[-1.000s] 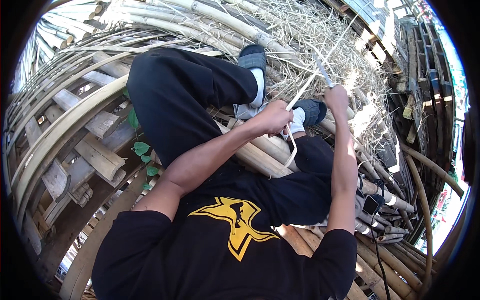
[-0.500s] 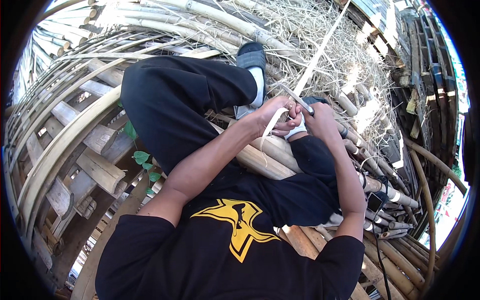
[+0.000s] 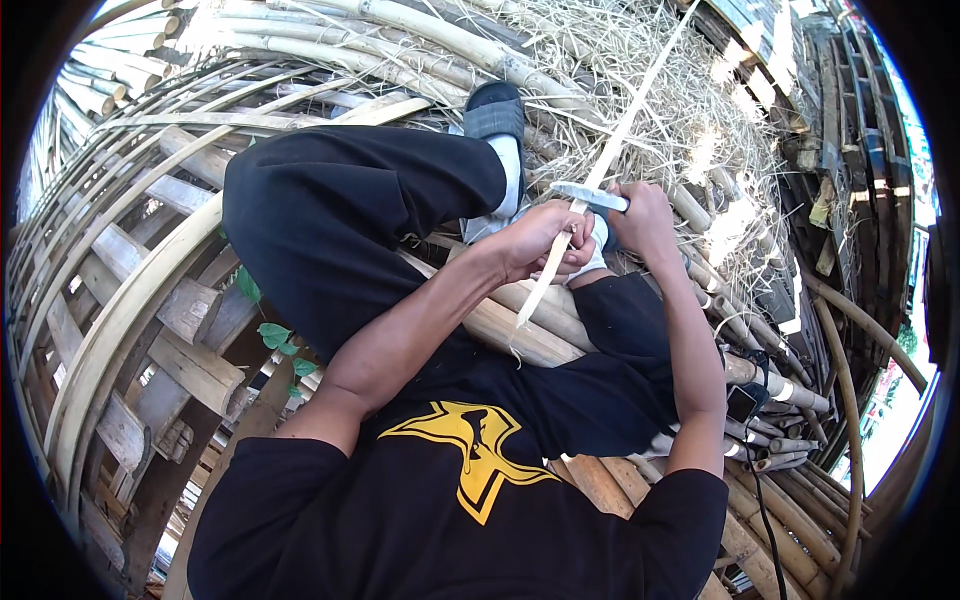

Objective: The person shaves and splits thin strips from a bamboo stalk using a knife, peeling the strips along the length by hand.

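A long pale bamboo strip (image 3: 627, 127) runs from the upper right down between my legs. My left hand (image 3: 549, 240) is closed around it, and its pointed lower end hangs out below my fingers toward my lap. My right hand (image 3: 643, 222) grips the handle of a knife (image 3: 590, 195). The blade lies across the strip just beyond my left hand, pointing left, and its flat side catches the light. Whether the edge bites into the strip, I cannot tell.
Thin shavings (image 3: 560, 45) cover the ground ahead. On the left stands a slatted bamboo framework (image 3: 120, 330) with green leaves (image 3: 275, 335) beside it. Bamboo poles (image 3: 535, 335) lie under my legs. A small dark device with a cable (image 3: 742, 403) sits at my right.
The knife has turned from a steep slant to nearly level across the strip, its flat now showing. The strip's lower end has gone from curled to straighter. My right hand has shifted slightly.
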Available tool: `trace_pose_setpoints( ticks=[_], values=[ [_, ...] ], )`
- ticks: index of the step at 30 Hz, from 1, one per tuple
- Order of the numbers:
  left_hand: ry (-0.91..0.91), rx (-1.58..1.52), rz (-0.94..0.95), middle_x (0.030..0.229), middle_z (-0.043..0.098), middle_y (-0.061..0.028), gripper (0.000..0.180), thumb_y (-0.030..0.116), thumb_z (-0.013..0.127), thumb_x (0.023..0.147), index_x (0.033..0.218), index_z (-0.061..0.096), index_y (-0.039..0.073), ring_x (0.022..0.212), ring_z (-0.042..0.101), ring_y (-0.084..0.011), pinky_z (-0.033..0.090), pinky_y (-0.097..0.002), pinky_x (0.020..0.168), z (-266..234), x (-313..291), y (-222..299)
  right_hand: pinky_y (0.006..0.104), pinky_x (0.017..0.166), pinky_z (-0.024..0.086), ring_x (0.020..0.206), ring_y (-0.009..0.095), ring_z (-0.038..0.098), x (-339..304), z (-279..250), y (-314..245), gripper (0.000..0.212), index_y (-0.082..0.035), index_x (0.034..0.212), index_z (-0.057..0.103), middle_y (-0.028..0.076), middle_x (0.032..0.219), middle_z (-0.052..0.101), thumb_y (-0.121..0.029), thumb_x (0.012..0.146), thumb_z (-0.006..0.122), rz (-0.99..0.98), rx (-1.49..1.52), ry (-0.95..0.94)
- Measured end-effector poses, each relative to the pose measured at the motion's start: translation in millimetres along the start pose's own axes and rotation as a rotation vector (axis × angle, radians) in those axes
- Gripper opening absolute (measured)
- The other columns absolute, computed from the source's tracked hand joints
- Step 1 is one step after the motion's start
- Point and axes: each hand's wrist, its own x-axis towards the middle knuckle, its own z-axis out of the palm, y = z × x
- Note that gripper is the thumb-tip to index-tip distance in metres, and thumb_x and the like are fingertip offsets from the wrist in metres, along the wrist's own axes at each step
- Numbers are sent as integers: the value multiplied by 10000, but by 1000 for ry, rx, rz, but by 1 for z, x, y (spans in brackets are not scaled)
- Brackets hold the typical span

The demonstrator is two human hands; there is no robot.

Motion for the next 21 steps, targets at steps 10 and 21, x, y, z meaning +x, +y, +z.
trace_pose_setpoints(
  ticks=[10,21],
  values=[
    [-89,23,-102,595,513,-132,51,29,419,717,766,427,35,282,317,-91,289,-242,258,29,0,-4,212,321,174,314,44,239,-3,-29,95,376,-99,636,454,-67,429,265,-328,933,491,733,996,58],
    [31,122,-96,660,533,-166,147,33,453,698,840,423,8,300,398,-131,374,-263,275,12,11,-31,210,377,209,372,33,243,-16,0,-4,240,-38,829,571,-88,469,269,-259,916,537,631,1547,-31]
  ],
)
